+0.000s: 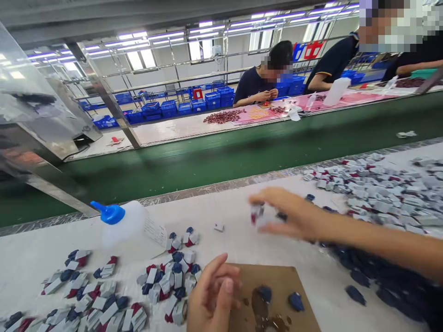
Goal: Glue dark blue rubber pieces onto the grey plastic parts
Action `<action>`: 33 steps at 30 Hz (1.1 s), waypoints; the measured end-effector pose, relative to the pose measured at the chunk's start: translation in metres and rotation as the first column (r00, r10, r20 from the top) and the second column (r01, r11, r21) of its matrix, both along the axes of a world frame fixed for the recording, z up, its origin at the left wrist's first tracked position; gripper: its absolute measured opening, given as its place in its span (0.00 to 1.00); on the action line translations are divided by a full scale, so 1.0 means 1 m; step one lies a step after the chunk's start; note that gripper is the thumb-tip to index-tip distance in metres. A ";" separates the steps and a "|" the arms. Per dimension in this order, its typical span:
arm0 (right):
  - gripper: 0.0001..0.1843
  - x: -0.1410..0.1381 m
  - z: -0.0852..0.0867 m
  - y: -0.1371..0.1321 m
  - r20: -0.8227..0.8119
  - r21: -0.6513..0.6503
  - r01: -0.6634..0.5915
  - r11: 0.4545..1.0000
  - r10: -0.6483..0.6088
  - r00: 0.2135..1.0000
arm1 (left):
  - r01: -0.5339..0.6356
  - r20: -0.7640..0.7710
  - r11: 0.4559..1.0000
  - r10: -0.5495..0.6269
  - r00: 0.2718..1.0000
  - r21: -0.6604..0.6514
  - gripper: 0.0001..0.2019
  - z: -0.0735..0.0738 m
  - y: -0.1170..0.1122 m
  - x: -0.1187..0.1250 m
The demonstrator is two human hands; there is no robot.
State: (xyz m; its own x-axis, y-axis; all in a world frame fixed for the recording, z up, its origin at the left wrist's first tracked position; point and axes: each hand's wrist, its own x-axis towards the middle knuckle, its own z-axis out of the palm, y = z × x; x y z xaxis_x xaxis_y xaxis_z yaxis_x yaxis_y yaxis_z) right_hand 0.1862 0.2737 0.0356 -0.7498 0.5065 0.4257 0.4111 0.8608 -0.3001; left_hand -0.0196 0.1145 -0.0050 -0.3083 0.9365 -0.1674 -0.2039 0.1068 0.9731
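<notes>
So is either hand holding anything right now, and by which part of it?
The right hand has thumb and fingers around a small grey-and-red piece, but blur hides whether or where it grips. The left hand shows nothing held.

Green conveyor belt (194, 159), blue crates (212, 100) behind, co-worker (249, 84) in dark shirt, bright windows (148, 58)

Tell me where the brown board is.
In the head view, the brown board lies at the bottom, right of centre, with two dark blue pieces on it and the left hand at its left edge.
</notes>
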 end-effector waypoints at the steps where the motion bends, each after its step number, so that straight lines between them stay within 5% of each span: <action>1: 0.22 -0.011 0.001 -0.030 -0.015 0.034 -0.133 0.991 0.134 0.991 | 0.046 0.112 0.998 -0.042 0.993 -0.031 0.21 0.001 -0.003 0.005; 5: 0.19 -0.026 -0.002 -0.099 0.007 0.096 -0.259 0.961 0.259 0.966 | 0.196 0.248 0.980 -0.181 0.952 -0.037 0.18 0.003 -0.012 0.016; 13: 0.18 -0.012 -0.002 -0.121 -0.015 -0.064 -0.123 0.990 0.123 0.992 | 0.378 0.335 0.924 -0.338 0.879 -0.060 0.23 -0.005 -0.022 0.026; 15: 0.23 -0.011 -0.006 -0.119 0.081 -0.005 -0.070 0.998 0.070 0.994 | 0.355 0.312 0.933 -0.321 0.894 -0.060 0.22 -0.006 -0.021 0.024; 17: 0.27 -0.004 -0.014 -0.107 0.237 0.108 0.189 0.976 -0.210 0.949 | 0.319 0.297 0.946 -0.290 0.910 -0.052 0.22 -0.004 -0.019 0.018; 19: 0.22 0.009 -0.026 -0.086 0.335 0.239 0.478 0.845 -0.533 0.777 | 0.267 0.282 0.963 -0.248 0.927 -0.032 0.22 0.000 -0.016 0.011; 21: 0.17 0.022 -0.038 -0.065 0.386 0.301 0.580 0.757 -0.653 0.652 | 0.214 0.262 0.977 -0.204 0.943 -0.011 0.22 0.005 -0.014 0.005; 27: 0.09 0.034 -0.059 -0.041 0.489 0.358 0.561 0.747 -0.661 0.569 | 0.224 0.231 0.975 -0.217 0.948 -0.003 0.19 0.003 -0.011 0.002; 33: 0.12 0.037 -0.060 -0.047 0.482 0.335 0.464 0.820 -0.572 0.664 | 0.299 0.221 0.952 -0.279 0.935 -0.067 0.18 0.001 -0.008 0.001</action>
State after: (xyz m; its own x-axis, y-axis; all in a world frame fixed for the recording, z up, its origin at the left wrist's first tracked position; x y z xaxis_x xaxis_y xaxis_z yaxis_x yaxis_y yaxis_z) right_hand 0.2235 0.2267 -0.0243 -0.5127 0.8449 0.1525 0.8481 0.4707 0.2432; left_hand -0.0183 0.1070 -0.0037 0.0242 0.9557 -0.2933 -0.3450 0.2833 0.8948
